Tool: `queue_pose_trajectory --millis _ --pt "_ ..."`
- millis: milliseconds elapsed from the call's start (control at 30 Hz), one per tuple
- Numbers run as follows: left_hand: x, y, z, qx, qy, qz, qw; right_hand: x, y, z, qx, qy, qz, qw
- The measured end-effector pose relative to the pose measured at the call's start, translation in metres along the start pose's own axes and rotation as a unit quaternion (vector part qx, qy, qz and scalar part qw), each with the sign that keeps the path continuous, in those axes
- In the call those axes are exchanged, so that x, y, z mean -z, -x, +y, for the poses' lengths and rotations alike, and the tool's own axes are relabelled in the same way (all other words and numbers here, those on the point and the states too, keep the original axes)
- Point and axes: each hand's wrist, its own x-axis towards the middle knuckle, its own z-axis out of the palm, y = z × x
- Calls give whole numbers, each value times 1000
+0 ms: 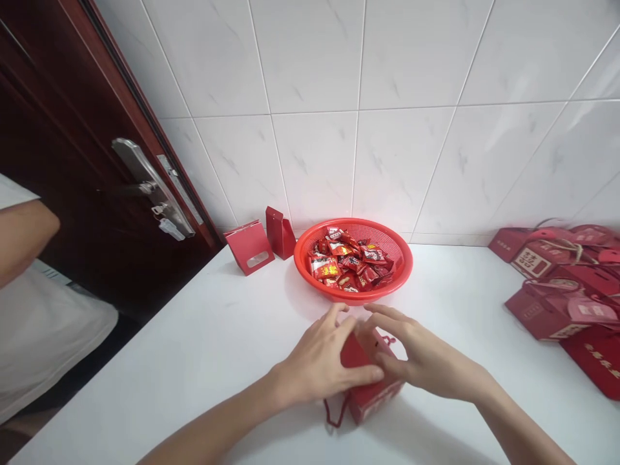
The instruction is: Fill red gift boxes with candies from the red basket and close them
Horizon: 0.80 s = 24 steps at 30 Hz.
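A red paper gift box (pixel 369 395) with a dark red cord (pixel 333 420) lies on the white table in front of me. My left hand (pixel 320 358) grips it from the left, its thumb stretched across the near part of the box. On the other side my right hand (pixel 416 355) curls over the box, fingers bent at its far end and thumb against its top. Parts of the box are hidden under both hands. Just beyond them stands a red plastic basket (pixel 305 278) with many red-wrapped sweets (pixel 351 263).
Two small red boxes, a windowed one (pixel 250 245) and a narrow one (pixel 279 234), stand left of the basket. Several red gift boxes (pixel 557 310) are piled at the right. A person in a white shirt (pixel 48 342) is at the left, beside a dark door (pixel 72 116). A tiled wall (pixel 310 168) backs the table.
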Motion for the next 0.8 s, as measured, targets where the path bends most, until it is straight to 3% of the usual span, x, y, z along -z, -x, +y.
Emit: queue_pose_trajectory --millis 200,333,400,533,700,800 --pt "17 7 -12 -12 72 52 996 6 6 6 -76 5 17 997" --pt "24 13 -15 -1 39 63 997 3 5 3 -135 15 -7 991" --pt "32 18 -14 15 7 39 999 3 4 0 -163 39 -26 986" --pt "52 30 -22 63 21 -78 995 6 4 -2 -206 86 -54 973" --pt "57 27 -58 87 196 -121 969 8 2 0 -233 99 -73 965" --pt "52 18 -78 82 312 -107 940 8 -1 1 -236 83 -77 965"
